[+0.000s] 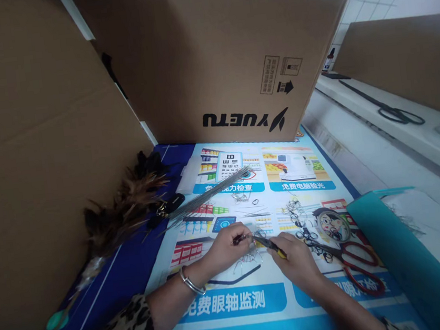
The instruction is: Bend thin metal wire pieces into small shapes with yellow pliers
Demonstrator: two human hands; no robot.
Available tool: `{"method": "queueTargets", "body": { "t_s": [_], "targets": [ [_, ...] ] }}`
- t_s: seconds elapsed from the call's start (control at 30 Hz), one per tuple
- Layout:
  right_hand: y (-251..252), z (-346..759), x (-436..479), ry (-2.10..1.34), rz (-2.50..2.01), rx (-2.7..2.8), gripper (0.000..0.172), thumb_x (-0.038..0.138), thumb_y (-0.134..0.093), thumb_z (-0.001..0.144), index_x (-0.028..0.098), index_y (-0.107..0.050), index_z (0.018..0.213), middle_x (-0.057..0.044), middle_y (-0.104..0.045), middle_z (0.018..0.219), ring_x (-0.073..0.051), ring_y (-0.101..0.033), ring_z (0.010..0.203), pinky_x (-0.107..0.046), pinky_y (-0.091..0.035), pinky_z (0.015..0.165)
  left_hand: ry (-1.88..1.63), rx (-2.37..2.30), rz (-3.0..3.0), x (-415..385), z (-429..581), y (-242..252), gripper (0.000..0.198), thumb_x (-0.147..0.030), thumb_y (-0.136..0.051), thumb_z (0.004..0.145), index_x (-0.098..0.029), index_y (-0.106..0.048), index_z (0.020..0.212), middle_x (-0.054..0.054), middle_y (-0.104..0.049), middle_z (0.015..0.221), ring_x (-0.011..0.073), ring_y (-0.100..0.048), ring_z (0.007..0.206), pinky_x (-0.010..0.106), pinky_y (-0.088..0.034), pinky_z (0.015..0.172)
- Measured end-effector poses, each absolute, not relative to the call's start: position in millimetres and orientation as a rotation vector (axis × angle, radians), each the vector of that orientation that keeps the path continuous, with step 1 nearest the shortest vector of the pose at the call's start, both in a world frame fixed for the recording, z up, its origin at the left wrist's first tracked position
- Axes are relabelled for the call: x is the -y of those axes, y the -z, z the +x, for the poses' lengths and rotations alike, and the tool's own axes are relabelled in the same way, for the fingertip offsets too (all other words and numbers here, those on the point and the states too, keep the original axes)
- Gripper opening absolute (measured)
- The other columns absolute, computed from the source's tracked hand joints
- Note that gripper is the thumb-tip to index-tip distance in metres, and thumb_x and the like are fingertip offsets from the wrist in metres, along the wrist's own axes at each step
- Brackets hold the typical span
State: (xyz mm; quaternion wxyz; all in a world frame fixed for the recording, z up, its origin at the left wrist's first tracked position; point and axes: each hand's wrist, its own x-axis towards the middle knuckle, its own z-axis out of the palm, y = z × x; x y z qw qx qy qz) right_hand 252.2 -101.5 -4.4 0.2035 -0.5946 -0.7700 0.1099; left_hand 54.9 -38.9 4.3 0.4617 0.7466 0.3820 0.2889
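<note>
Over the middle of the printed mat (246,294), my left hand (229,244) is closed, pinching a small dark piece that I cannot make out clearly. My right hand (292,257) grips pliers (271,244) with yellow-and-black handles, their jaws pointing left and reaching the left fingertips. Thin bent wires (249,259) lie or hang just below the jaws. Beyond the hands, a bundle of long straight wires (215,191) rests diagonally. To the right is a scatter of small black and silver loops (299,217), and red-handled scissors (360,263) lie beside them.
Cardboard panels (207,55) stand at the back and left. A brown feather duster (124,197) lies along the left edge near a black key fob (174,202). A teal box (404,250) holding wire pieces stands at right. Another pair of scissors (397,113) lies on the ledge.
</note>
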Motion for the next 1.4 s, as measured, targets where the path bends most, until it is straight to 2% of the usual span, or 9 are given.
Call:
{"method": "queueTargets", "body": {
  "t_s": [0.3,0.53,0.87,1.2,1.4],
  "targets": [
    [6.1,255.4,99.5,-0.304,-1.621,2.179,0.017,0.019,-0.051,0.080,0.020,-0.057,0.096,-0.005,-0.055,0.086,-0.018,-0.050,0.083,-0.029,-0.041,0.070,-0.711,-0.977,1.855,38.8,54.6,-3.2,0.010,-0.013,-0.048,0.074,-0.014,-0.056,0.068,0.000,-0.054,0.067,0.0115,-0.049,0.063,0.021,-0.036,0.057],
    [0.6,256.2,101.3,0.008,-1.626,2.307,0.019,0.016,-0.046,0.083,0.017,-0.057,0.098,-0.007,-0.054,0.087,-0.021,-0.047,0.087,-0.035,-0.036,0.078,-0.685,-0.975,1.910,40.0,55.3,-4.6,0.012,-0.008,-0.047,0.072,-0.015,-0.056,0.067,0.000,-0.053,0.066,0.0118,-0.049,0.063,0.021,-0.035,0.056],
    [-3.5,254.0,107.8,0.378,-1.656,2.420,0.021,0.017,-0.044,0.086,0.017,-0.056,0.104,-0.007,-0.054,0.084,-0.020,-0.043,0.078,-0.035,-0.032,0.070,-0.677,-1.022,1.946,40.9,57.1,-5.6,0.012,-0.009,-0.047,0.071,-0.014,-0.057,0.067,0.000,-0.053,0.065,0.0115,-0.050,0.062,0.020,-0.036,0.056],
    [-6.5,252.3,110.3,0.346,-1.697,2.446,0.023,0.015,-0.044,0.085,0.017,-0.055,0.105,-0.007,-0.056,0.086,-0.020,-0.045,0.077,-0.036,-0.033,0.070,-0.659,-1.064,1.953,42.7,58.5,-6.3,0.012,-0.009,-0.048,0.071,-0.014,-0.058,0.067,0.000,-0.055,0.067,0.0124,-0.051,0.064,0.021,-0.037,0.058],
    [-2.0,255.2,105.7,0.036,-1.702,2.297,0.019,0.016,-0.047,0.083,0.017,-0.058,0.099,-0.007,-0.057,0.085,-0.020,-0.049,0.081,-0.032,-0.037,0.073,-0.692,-0.981,1.840,43.1,58.0,-9.5,0.009,-0.013,-0.050,0.074,-0.014,-0.059,0.075,0.001,-0.055,0.073,0.0130,-0.051,0.069,0.022,-0.039,0.062]
  ]
}}
